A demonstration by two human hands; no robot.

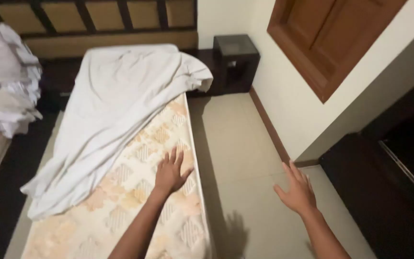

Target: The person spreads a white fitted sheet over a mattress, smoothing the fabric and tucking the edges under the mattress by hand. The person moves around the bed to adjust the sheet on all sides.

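Just left of the left hand [170, 173], a white sheet [106, 115].

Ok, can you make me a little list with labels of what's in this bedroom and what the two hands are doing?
place: bedroom with tiled floor
bed: patterned mattress, partly bare
sheet: white sheet, crumpled, covering the far and left part of the mattress
left hand: open, fingers spread, over the mattress near its right edge
right hand: open, holding nothing, above the floor
beside the bed: dark nightstand
far left: pile of white linen
wall: wooden shutter
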